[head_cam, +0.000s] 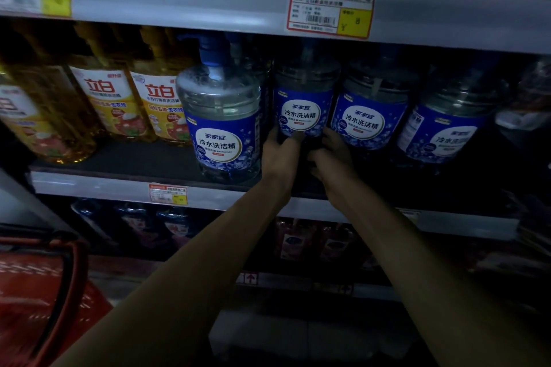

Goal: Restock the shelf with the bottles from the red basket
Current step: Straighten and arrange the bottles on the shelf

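- Holding the blue-label bottle (pixel 302 104) low on its body, the left hand (pixel 280 152) and the right hand (pixel 331 155) are close together, one on each side, with the fingers curled round it. The light is poor, so I cannot tell how firmly the right hand grips.
- This bottle stands upright on the middle shelf (pixel 89 183), set back from the front edge, with its label turned to me.
- On its right the neighbour bottles (pixel 369 119) of the same kind make a row at about the same depth.
- Just beside it on the left, the front bottle (pixel 220 116) stands nearer to the shelf edge, and beyond that come the yellow bottles (pixel 110 98).
- Above, a price tag (pixel 331 12) is fixed on the rail of the upper shelf.
- The red basket (pixel 44 292) is at the lower left, only partly in view; I cannot see if any bottle is left inside.
- I judge the step in hand is seating this bottle in its place in the row.
- The next move calls for a small push to line it up with the neighbours, then letting go with both hands and drawing them straight back, so the left arm does not knock the front bottle. After that I would reach down to the basket.
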A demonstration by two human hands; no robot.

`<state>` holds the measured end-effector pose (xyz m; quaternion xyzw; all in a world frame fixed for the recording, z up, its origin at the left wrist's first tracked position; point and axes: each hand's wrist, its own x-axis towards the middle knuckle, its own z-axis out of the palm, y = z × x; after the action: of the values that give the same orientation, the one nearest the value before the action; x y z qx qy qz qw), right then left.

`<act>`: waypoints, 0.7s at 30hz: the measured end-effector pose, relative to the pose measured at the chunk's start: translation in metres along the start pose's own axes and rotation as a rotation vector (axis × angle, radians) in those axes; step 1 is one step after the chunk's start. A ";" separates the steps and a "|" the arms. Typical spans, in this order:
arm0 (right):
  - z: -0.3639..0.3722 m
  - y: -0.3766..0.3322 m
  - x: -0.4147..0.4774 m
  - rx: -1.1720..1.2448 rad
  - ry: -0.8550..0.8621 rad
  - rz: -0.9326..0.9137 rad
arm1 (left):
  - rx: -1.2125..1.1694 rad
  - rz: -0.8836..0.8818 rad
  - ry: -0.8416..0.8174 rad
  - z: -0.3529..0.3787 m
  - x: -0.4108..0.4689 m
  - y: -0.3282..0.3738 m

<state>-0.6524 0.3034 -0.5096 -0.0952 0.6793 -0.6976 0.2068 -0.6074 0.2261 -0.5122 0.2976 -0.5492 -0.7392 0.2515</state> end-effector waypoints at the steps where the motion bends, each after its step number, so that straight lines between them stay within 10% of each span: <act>1: 0.000 0.000 0.000 -0.009 -0.003 0.000 | -0.004 -0.006 0.002 0.000 0.000 0.000; 21: -0.053 -0.004 -0.026 -0.765 -0.009 -0.371 | 0.721 0.380 -0.262 -0.037 -0.032 0.009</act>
<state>-0.6514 0.3626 -0.5053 -0.2888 0.8597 -0.4202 0.0304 -0.5582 0.2214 -0.5069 0.1635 -0.8450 -0.4719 0.1913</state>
